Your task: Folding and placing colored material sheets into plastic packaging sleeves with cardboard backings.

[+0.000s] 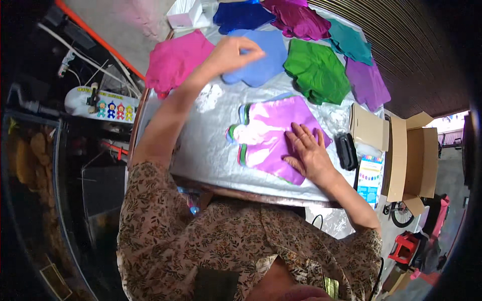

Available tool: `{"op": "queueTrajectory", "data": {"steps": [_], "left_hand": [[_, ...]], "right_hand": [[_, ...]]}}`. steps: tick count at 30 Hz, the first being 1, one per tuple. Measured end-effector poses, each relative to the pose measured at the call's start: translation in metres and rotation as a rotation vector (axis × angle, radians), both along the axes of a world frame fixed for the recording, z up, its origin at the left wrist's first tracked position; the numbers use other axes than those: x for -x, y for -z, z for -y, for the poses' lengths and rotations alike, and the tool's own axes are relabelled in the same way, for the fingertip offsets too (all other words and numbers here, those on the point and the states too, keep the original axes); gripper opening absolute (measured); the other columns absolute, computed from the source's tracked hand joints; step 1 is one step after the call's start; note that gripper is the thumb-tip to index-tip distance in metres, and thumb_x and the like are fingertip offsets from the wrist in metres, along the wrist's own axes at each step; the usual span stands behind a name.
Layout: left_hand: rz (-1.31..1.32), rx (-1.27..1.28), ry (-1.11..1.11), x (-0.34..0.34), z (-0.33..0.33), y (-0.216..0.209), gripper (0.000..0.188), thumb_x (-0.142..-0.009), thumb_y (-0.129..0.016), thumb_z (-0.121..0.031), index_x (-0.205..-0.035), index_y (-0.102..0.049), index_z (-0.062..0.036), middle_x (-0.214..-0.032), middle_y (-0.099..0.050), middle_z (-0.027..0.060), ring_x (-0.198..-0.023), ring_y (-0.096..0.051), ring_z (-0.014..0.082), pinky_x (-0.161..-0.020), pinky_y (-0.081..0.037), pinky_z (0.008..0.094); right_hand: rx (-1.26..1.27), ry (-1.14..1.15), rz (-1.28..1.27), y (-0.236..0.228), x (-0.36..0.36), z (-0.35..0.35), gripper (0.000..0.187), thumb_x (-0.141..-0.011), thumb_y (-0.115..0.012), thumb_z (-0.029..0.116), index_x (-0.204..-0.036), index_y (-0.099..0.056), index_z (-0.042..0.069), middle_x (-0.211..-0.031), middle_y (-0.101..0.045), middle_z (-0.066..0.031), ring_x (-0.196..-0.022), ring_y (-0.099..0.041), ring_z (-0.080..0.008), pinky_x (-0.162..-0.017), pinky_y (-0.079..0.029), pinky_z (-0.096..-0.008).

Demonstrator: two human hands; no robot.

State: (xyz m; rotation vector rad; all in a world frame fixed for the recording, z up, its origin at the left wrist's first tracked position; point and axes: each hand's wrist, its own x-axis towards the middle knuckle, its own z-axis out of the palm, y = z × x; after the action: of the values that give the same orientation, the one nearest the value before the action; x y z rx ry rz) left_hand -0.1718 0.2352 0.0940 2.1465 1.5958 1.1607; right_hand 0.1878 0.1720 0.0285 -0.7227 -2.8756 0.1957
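Note:
A stack of flat, shiny, lobed sheets lies on the silver-covered table [193,145], with a light purple sheet [271,120] on top. Green, blue and red edges show below it along the left side. My right hand [309,155] rests on the stack's right part, fingers spread. My left hand [233,54] is raised over a light blue sheet [266,70], thumb and fingertips pinched together; whatever may be between them is too small to make out. Around it lie a pink sheet [175,60] and a green sheet [319,72].
Dark blue [241,17], magenta [301,20], teal [351,42] and purple [366,83] sheets line the far side. A black case [345,151], beige box [369,125] and printed card [370,175] stand right. Beyond is an open carton [419,155]; a white box [184,14] sits far left.

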Motion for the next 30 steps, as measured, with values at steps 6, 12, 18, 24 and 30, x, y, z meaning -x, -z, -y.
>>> {"op": "queueTrajectory", "data": {"steps": [6, 12, 18, 24, 30], "left_hand": [[-0.498, -0.257, -0.354, 0.047, -0.078, 0.000, 0.021, -0.091, -0.065, -0.020, -0.102, -0.077, -0.0063, -0.102, -0.073, 0.0137, -0.094, -0.069, 0.0339, -0.083, -0.055, 0.0420], [-0.630, -0.444, -0.343, 0.027, -0.073, 0.028, 0.019, -0.090, -0.064, -0.017, -0.100, -0.077, -0.0078, -0.103, -0.071, 0.0144, -0.095, -0.067, 0.0359, -0.083, -0.054, 0.0458], [-0.505, -0.431, -0.324, 0.037, -0.069, 0.025, 0.019, -0.091, -0.064, -0.020, -0.097, -0.077, -0.0065, -0.099, -0.067, 0.0153, -0.094, -0.067, 0.0333, -0.080, -0.054, 0.0486], [-0.613, -0.341, -0.559, 0.047, -0.079, 0.005, 0.017, -0.088, -0.065, -0.016, -0.091, -0.076, -0.0025, -0.096, -0.070, 0.0208, -0.095, -0.069, 0.0364, -0.081, -0.057, 0.0459], [-0.592, -0.149, -0.654, 0.036, -0.095, -0.002, 0.016, -0.084, -0.071, -0.019, -0.088, -0.078, -0.0048, -0.093, -0.071, 0.0240, -0.091, -0.069, 0.0396, -0.078, -0.058, 0.0477]], "right_hand": [[-0.149, -0.059, 0.003, -0.042, 0.022, 0.030, 0.073, -0.090, -0.069, 0.041, -0.148, -0.043, 0.004, -0.156, -0.036, -0.0207, -0.144, -0.036, -0.0402, -0.118, -0.023, -0.0601], [-0.222, -0.187, -0.107, -0.051, 0.086, -0.019, 0.070, -0.094, -0.063, 0.042, -0.150, -0.040, 0.006, -0.157, -0.036, -0.0181, -0.144, -0.035, -0.0374, -0.118, -0.026, -0.0574], [-0.273, -0.185, -0.067, -0.031, 0.130, -0.063, 0.068, -0.096, -0.058, 0.045, -0.150, -0.040, 0.007, -0.157, -0.036, -0.0165, -0.145, -0.034, -0.0352, -0.118, -0.026, -0.0578], [-0.245, -0.158, 0.011, -0.028, 0.132, -0.063, 0.070, -0.096, -0.057, 0.047, -0.150, -0.039, 0.007, -0.158, -0.036, -0.0161, -0.145, -0.034, -0.0349, -0.118, -0.025, -0.0579], [-0.224, -0.147, 0.038, -0.032, 0.126, -0.065, 0.070, -0.096, -0.057, 0.048, -0.150, -0.040, 0.007, -0.157, -0.037, -0.0167, -0.145, -0.035, -0.0351, -0.118, -0.026, -0.0584]]}}
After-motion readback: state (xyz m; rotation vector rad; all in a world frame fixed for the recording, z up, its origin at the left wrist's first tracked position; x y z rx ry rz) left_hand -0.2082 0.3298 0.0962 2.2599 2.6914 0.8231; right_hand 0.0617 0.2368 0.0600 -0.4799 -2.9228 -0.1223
